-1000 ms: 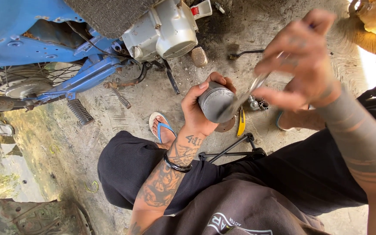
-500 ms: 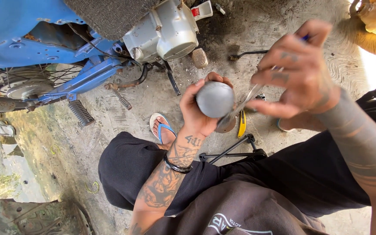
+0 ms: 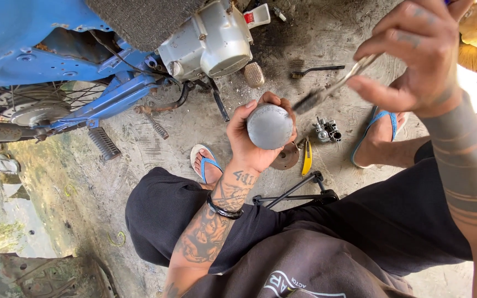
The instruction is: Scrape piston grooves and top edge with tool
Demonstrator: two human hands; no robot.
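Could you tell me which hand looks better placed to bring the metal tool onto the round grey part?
Right, probably. The right hand already grips the slim metal tool, whose tip lies beside the grey round part. The left hand is wrapped around that part, holding it up above the ground.

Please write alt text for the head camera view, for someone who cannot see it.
A seated person's left hand grips a grey metal piston while the right hand holds a slim metal tool to its edge. A blue motorcycle stands beyond on dirty concrete.
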